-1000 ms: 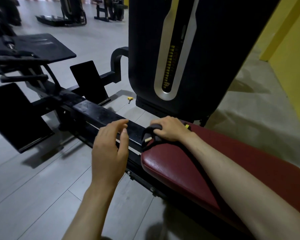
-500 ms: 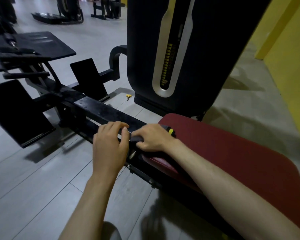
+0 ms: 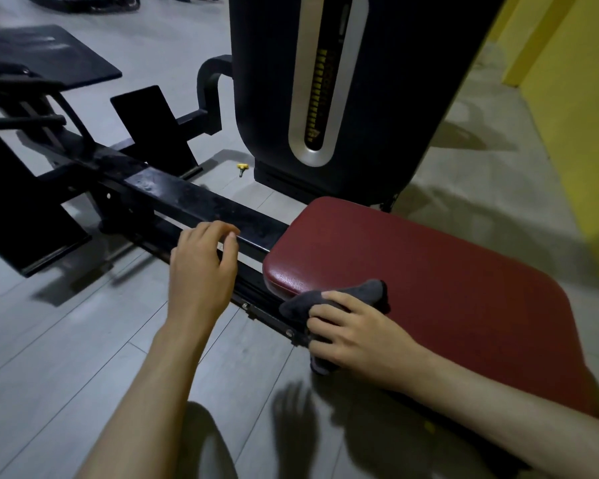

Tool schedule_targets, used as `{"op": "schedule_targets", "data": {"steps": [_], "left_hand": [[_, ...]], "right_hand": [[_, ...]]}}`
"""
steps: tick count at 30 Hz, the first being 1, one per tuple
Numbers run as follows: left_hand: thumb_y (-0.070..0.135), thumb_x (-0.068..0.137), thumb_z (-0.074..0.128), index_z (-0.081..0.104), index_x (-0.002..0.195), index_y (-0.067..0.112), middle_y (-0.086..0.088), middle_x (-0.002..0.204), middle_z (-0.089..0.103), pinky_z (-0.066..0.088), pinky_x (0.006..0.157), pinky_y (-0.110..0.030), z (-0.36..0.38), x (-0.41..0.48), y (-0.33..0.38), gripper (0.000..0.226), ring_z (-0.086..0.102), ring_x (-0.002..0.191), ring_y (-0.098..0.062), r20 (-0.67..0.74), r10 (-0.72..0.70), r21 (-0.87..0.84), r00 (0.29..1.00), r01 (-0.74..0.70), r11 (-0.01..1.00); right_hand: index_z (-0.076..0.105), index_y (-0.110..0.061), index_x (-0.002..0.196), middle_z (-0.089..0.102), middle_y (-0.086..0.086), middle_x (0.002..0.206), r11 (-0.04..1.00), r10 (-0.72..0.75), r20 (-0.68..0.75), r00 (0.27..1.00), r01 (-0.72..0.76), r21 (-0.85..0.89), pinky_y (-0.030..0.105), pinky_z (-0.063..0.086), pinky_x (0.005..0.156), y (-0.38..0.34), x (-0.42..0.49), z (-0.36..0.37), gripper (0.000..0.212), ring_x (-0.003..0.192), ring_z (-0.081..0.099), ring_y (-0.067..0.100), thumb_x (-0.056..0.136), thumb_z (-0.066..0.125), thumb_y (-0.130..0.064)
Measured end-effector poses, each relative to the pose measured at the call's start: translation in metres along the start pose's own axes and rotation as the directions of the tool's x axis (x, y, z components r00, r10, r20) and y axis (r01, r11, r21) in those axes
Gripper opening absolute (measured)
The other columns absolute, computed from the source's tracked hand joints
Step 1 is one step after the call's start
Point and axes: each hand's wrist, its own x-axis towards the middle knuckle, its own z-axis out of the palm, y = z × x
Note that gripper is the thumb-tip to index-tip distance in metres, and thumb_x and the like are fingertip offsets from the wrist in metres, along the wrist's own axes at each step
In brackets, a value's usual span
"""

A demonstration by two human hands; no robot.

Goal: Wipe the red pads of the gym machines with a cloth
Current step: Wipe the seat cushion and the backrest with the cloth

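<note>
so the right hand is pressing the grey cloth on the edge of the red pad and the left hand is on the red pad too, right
Not quite. The left hand is not on the red pad; its fingers rest on the black rail beside it. The rest holds: the right hand presses the grey cloth on the pad's edge. The head view shows this.

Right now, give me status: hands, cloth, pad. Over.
Left hand resting on black rail, holding nothing. Right hand pressing grey cloth on red pad, near-left edge. Nothing else on the pad.
</note>
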Motion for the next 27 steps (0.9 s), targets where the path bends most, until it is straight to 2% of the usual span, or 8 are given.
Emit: {"op": "schedule_targets", "data": {"steps": [5, 9, 13, 15, 18, 21, 23, 27], "left_hand": [[0.025, 0.105, 0.046, 0.067, 0.109, 0.021, 0.011, 0.107, 0.064, 0.047, 0.093, -0.045, 0.001, -0.001, 0.007, 0.022, 0.049, 0.105, -0.01, -0.047, 0.011, -0.009, 0.999, -0.012, 1.0], [0.024, 0.104, 0.046, 0.066, 0.112, 0.019, 0.006, 0.11, 0.066, 0.047, 0.093, -0.045, 0.009, -0.006, 0.007, 0.021, 0.05, 0.107, -0.013, 0.009, 0.053, 0.051, 0.999, -0.054, 0.997], [0.022, 0.104, 0.05, 0.067, 0.116, 0.018, 0.005, 0.114, 0.067, 0.042, 0.094, -0.037, 0.016, 0.0, 0.015, 0.021, 0.053, 0.113, -0.018, 0.065, 0.125, 0.109, 0.99, -0.131, 0.985], [0.021, 0.103, 0.05, 0.067, 0.117, 0.017, 0.003, 0.115, 0.068, 0.045, 0.096, -0.042, 0.021, 0.004, 0.02, 0.022, 0.053, 0.114, -0.018, 0.079, 0.143, 0.099, 0.987, -0.151, 0.984], [0.021, 0.103, 0.049, 0.066, 0.117, 0.017, 0.002, 0.114, 0.067, 0.047, 0.095, -0.048, 0.035, 0.006, 0.027, 0.022, 0.052, 0.112, -0.019, 0.09, 0.121, 0.049, 0.989, -0.126, 0.991], [0.021, 0.103, 0.05, 0.064, 0.12, 0.019, 0.003, 0.118, 0.065, 0.046, 0.097, -0.048, 0.056, 0.002, 0.042, 0.023, 0.051, 0.115, -0.02, 0.151, 0.155, 0.023, 0.976, -0.16, 0.987], [0.022, 0.102, 0.051, 0.064, 0.124, 0.02, 0.003, 0.125, 0.064, 0.043, 0.101, -0.047, 0.071, -0.003, 0.052, 0.025, 0.05, 0.121, -0.02, 0.201, 0.205, 0.01, 0.958, -0.212, 0.977], [0.026, 0.103, 0.049, 0.061, 0.128, 0.025, 0.007, 0.132, 0.06, 0.038, 0.1, -0.042, 0.098, -0.008, 0.068, 0.027, 0.047, 0.129, -0.018, 0.272, 0.312, -0.008, 0.91, -0.323, 0.947]], "right_hand": [[0.066, -0.022, 0.093, 0.062, 0.001, 0.101, 0.999, 0.01, 0.012, 1.0, -0.009, -0.046, 0.044, 0.043, 0.097, -0.005, 0.057, 0.008, 0.031, 0.103, 0.056, 0.028, 0.1, 0.037, -0.016], [0.074, -0.021, 0.095, 0.071, 0.0, 0.096, 0.994, 0.042, 0.097, 0.994, -0.032, -0.104, 0.043, 0.045, 0.094, -0.014, 0.099, 0.006, 0.02, 0.106, 0.053, 0.028, 0.094, 0.054, -0.022], [0.071, -0.02, 0.086, 0.061, 0.0, 0.096, 0.989, 0.06, 0.07, 0.996, -0.05, -0.136, 0.04, 0.037, 0.082, -0.02, 0.05, 0.008, 0.015, 0.098, 0.05, 0.026, 0.092, 0.058, -0.017], [0.067, -0.019, 0.083, 0.057, 0.001, 0.095, 0.99, 0.084, 0.046, 0.995, -0.079, -0.114, 0.041, 0.033, 0.079, -0.021, 0.009, 0.003, 0.013, 0.096, 0.051, 0.027, 0.092, 0.058, -0.016], [0.061, -0.02, 0.079, 0.057, 0.001, 0.094, 0.983, 0.171, -0.008, 0.985, -0.171, -0.075, 0.04, 0.036, 0.075, -0.02, -0.063, -0.015, 0.021, 0.094, 0.057, 0.027, 0.099, 0.056, -0.017], [0.064, -0.021, 0.083, 0.064, 0.001, 0.105, 0.98, 0.177, -0.008, 0.984, -0.177, -0.085, 0.039, 0.043, 0.072, -0.019, -0.116, -0.031, 0.024, 0.099, 0.061, 0.026, 0.103, 0.051, -0.016], [0.065, -0.02, 0.083, 0.065, 0.001, 0.104, 0.979, 0.175, -0.054, 0.983, -0.18, -0.094, 0.039, 0.043, 0.072, -0.019, -0.113, -0.03, 0.024, 0.096, 0.061, 0.026, 0.103, 0.053, -0.016], [0.062, -0.019, 0.081, 0.062, 0.002, 0.097, 0.982, 0.154, -0.161, 0.975, -0.168, -0.081, 0.039, 0.039, 0.073, -0.02, -0.037, -0.002, 0.026, 0.089, 0.056, 0.026, 0.102, 0.049, -0.013]]}}
